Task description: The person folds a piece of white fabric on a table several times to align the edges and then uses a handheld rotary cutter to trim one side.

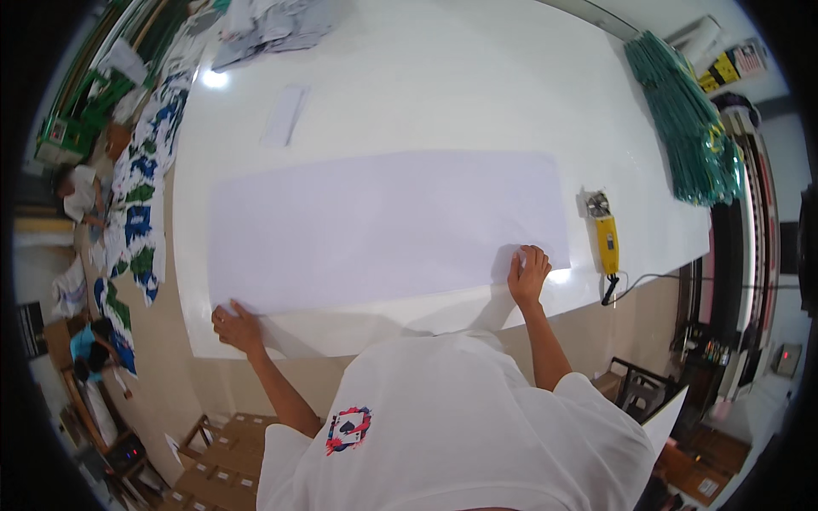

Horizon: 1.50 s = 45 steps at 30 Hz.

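A long, pale lavender sheet, apparently cloth [383,223], lies flat across the white table [434,102]. At its near left corner rests my left hand [238,326], thumb spread from the fingers. My right hand [530,276] touches the sheet near its right end, close to the near edge, fingers bent; whether it pinches the material is unclear. Right of the sheet lies a yellow handheld electric cloth cutter [607,239] with a round metal head, its dark cord running off to the right. Beyond the sheet is a small folded pale piece [285,116].
Grey garments [275,29] are heaped at the far left, and stacked green garments or bags [687,121] line the right edge. Printed fabric [140,217] covers the floor at left, near two people. Cardboard boxes [223,466] stand behind me. A large-format printer [735,255] is at right.
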Available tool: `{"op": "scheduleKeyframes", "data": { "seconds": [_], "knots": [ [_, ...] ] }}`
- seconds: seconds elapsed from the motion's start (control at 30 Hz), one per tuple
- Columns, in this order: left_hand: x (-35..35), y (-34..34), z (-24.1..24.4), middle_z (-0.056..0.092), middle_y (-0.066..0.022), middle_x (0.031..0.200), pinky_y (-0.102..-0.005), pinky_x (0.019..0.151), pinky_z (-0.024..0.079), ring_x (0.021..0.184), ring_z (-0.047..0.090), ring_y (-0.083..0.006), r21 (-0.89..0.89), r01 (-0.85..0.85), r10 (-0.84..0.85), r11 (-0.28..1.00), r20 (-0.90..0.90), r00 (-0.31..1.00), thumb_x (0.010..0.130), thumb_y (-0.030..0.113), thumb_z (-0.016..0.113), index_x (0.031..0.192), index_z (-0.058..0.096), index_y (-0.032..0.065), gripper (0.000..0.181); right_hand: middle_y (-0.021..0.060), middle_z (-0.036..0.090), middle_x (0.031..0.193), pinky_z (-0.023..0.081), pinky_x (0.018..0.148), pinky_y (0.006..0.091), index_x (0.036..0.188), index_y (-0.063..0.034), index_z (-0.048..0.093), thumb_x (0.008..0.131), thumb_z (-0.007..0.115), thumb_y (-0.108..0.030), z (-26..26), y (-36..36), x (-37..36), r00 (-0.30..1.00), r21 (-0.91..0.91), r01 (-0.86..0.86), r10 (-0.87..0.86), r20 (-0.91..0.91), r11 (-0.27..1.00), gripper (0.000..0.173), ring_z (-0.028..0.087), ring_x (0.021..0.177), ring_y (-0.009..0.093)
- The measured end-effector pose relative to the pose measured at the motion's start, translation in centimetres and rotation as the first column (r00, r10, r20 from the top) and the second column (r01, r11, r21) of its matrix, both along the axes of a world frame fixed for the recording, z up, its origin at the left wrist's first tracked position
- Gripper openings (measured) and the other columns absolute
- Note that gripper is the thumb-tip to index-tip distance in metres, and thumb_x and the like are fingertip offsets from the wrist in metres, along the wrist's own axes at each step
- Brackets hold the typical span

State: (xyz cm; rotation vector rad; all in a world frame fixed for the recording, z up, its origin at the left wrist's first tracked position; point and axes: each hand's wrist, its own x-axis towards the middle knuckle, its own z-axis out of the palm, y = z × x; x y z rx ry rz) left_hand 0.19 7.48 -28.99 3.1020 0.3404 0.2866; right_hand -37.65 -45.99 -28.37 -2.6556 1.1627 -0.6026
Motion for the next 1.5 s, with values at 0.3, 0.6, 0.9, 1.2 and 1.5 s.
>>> {"op": "scheduleKeyframes", "data": {
  "seconds": [0.3, 0.6, 0.9, 1.2, 1.5],
  "knots": [
    [3.8, 0.7, -1.9, 0.059, -0.0169, 0.132, -0.0607, 0.086, 0.051, 0.117, 0.059, -0.0404, 0.149, -0.02, 0.01, 0.989, 0.066, 0.998, 0.105, 0.055, 0.046, 0.128, 0.061, 0.0029, 0.058, 0.0108, 0.062, 0.115, 0.042, 0.09, 0.0525, 0.107, -0.0092, 0.062, 0.093, 0.066, -0.014, 1.1, -8.7, -1.1, 0.98, -0.067, 0.186, -0.181, 0.078, 0.98, 0.015, 0.058, 0.11, 0.033],
    [21.3, -9.9, -0.2, 0.064, -0.019, 0.128, -0.0574, 0.09, 0.055, 0.114, 0.064, -0.0416, -0.068, 0.24, -0.227, 0.968, 0.162, 0.96, 0.103, 0.051, 0.054, 0.13, 0.064, 0.0051, 0.054, 0.0146, 0.066, 0.113, 0.05, 0.089, 0.0546, 0.114, -0.008, 0.066, 0.095, 0.067, -0.031, -1.4, -25.7, 8.0, 0.927, 0.067, 0.375, -0.375, -0.017, 0.925, 0.03, 0.063, 0.108, 0.038],
    [28.7, -10.6, -4.2, 0.061, -0.0171, 0.135, -0.0626, 0.09, 0.054, 0.118, 0.063, -0.0423, 0.121, 0.098, -0.091, 0.988, -0.065, 0.994, 0.101, 0.059, 0.051, 0.131, 0.066, 0.01, 0.06, 0.0141, 0.075, 0.101, 0.055, 0.082, 0.0448, 0.112, -0.0035, 0.066, 0.091, 0.073, -0.03, -2.6, -31.1, 9.5, 0.945, 0.438, 0.283, -0.327, 0.026, 0.853, 0.035, 0.071, 0.094, 0.034],
    [29.9, -10.5, -5.2, 0.068, -0.0158, 0.118, -0.0573, 0.09, 0.053, 0.112, 0.066, -0.0388, -0.049, 0.165, -0.164, 0.985, 0.033, 0.986, 0.102, 0.046, 0.058, 0.119, 0.072, 0.008, 0.044, 0.0138, 0.075, 0.091, 0.055, 0.074, 0.0347, 0.104, -0.0003, 0.067, 0.084, 0.084, -0.023, 0.4, -32.6, 13.1, 0.907, 0.587, 0.328, -0.42, 0.024, 0.74, 0.034, 0.071, 0.083, 0.021],
    [33.2, -5.4, -7.8, 0.069, -0.0194, 0.111, -0.0429, 0.094, 0.051, 0.103, 0.066, -0.0346, -0.295, 0.388, -0.309, 0.873, 0.279, 0.909, 0.104, 0.025, 0.059, 0.118, 0.063, 0.0006, 0.029, 0.0136, 0.075, 0.093, 0.053, 0.073, 0.0301, 0.111, 0.0, 0.065, 0.09, 0.08, -0.019, -3.7, -35.6, 11.4, 0.937, 0.526, 0.227, -0.331, 0.111, 0.82, 0.032, 0.066, 0.083, 0.016]
  ]
}}
